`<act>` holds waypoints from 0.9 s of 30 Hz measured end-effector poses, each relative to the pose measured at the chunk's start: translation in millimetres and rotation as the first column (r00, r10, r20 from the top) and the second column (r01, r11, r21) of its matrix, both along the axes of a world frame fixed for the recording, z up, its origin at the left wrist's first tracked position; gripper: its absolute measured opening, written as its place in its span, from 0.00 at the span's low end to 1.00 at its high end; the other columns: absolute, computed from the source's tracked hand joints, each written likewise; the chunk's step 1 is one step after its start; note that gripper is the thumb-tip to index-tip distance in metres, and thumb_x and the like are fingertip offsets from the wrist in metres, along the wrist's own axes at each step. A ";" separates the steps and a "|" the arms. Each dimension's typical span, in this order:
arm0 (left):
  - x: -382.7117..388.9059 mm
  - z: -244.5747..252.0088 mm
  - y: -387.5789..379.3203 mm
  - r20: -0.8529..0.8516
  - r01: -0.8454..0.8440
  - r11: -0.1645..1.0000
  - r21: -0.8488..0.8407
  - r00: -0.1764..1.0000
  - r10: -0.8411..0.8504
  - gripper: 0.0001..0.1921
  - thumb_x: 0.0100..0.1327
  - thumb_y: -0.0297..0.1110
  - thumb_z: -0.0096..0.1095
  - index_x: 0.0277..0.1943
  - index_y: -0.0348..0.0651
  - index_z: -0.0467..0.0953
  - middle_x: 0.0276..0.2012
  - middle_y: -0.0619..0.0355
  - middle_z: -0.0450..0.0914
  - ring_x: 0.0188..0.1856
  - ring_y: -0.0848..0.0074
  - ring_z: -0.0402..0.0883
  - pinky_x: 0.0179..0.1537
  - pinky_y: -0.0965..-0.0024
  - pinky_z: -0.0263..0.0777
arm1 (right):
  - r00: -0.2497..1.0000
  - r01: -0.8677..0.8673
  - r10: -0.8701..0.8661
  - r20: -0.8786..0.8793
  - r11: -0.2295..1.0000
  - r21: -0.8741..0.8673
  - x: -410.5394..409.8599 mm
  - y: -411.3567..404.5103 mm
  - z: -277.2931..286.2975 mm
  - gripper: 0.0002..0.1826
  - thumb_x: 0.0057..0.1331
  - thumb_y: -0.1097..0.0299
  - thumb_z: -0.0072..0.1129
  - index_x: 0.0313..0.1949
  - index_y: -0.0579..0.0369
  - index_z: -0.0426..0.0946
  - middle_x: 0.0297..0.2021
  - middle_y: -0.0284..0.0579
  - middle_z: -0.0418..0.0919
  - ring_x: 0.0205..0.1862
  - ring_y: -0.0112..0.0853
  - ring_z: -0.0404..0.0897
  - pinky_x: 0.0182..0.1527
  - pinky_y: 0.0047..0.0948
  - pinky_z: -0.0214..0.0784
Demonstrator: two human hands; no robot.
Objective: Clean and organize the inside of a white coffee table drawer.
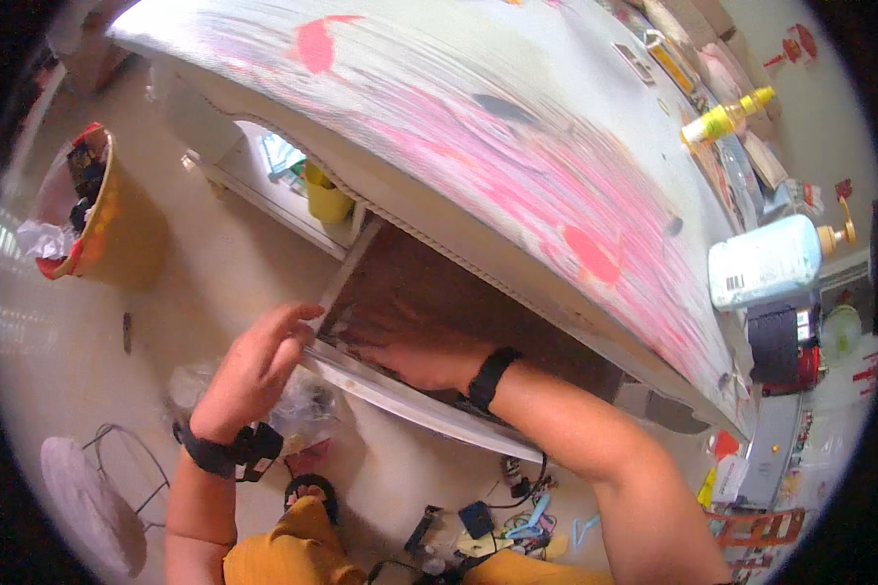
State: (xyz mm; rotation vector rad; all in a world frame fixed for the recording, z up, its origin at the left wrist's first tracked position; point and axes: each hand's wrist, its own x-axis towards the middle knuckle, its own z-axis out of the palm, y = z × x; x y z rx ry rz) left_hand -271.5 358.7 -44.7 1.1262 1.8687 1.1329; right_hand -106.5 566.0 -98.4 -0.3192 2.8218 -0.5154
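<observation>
A drawer (439, 281) with a dark brown inside stands pulled out below a tabletop covered by a white and pink patterned cloth (439, 139). My right hand (428, 355) reaches down inside the drawer near its front left corner; its fingertips are blurred and in shadow, so whether they grip something cannot be told. At the drawer's left front corner is my left hand (263, 362), its fingers bent near the rim of the white drawer front (410, 402). Nothing shows in the left hand. Each wrist has a black band.
A waste bin (128, 227) with rubbish stands at left, a round stool (91, 504) below it. Cables and small items (527, 523) lie on the floor by my feet. A pump bottle (764, 263) and a yellow bottle (724, 121) stand on the tabletop. A yellow-green cup (327, 194) sits on the lower shelf.
</observation>
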 end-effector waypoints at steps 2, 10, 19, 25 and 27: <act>0.1 -2.8 -0.2 0.029 0.006 1.000 0.000 1.000 -0.006 0.18 0.71 0.26 0.46 0.60 0.34 0.73 0.54 0.47 0.78 0.56 0.63 0.80 0.59 0.64 0.72 | 0.997 0.027 -0.022 0.072 0.997 -0.078 8.5 -0.3 5.4 0.25 0.73 0.64 0.45 0.68 0.48 0.68 0.74 0.45 0.60 0.78 0.45 0.53 0.78 0.59 0.38; 3.6 2.6 -0.3 0.053 -0.045 0.999 -0.025 0.998 0.046 0.16 0.74 0.28 0.45 0.59 0.32 0.73 0.53 0.48 0.80 0.57 0.64 0.79 0.62 0.65 0.69 | 0.976 -0.159 0.150 0.160 0.986 0.047 121.3 41.1 15.0 0.23 0.77 0.65 0.38 0.69 0.51 0.67 0.73 0.47 0.62 0.79 0.44 0.51 0.80 0.59 0.33; 5.1 2.5 1.0 -0.014 -0.044 0.999 -0.022 0.999 0.043 0.16 0.74 0.28 0.44 0.59 0.33 0.73 0.53 0.50 0.80 0.56 0.65 0.79 0.61 0.65 0.70 | 0.869 -0.106 -0.001 0.495 0.976 0.188 269.7 66.3 49.0 0.26 0.79 0.59 0.36 0.74 0.46 0.59 0.79 0.42 0.47 0.80 0.42 0.45 0.80 0.51 0.34; 2.3 4.5 -0.6 -0.019 0.002 1.000 -0.002 1.000 -0.002 0.18 0.70 0.26 0.45 0.59 0.35 0.73 0.54 0.48 0.78 0.57 0.63 0.79 0.59 0.63 0.72 | 0.959 -0.089 0.032 0.281 0.977 0.193 222.0 54.0 38.3 0.28 0.76 0.56 0.47 0.73 0.43 0.61 0.73 0.43 0.60 0.76 0.42 0.57 0.79 0.50 0.42; 1.3 4.7 -2.6 -0.037 -0.004 1.000 0.000 0.999 0.004 0.18 0.70 0.26 0.45 0.59 0.34 0.74 0.54 0.47 0.78 0.56 0.62 0.79 0.59 0.64 0.72 | 0.978 -0.035 0.008 0.206 0.992 0.125 170.0 42.4 24.2 0.29 0.76 0.55 0.47 0.73 0.43 0.61 0.74 0.43 0.59 0.76 0.41 0.57 0.79 0.50 0.42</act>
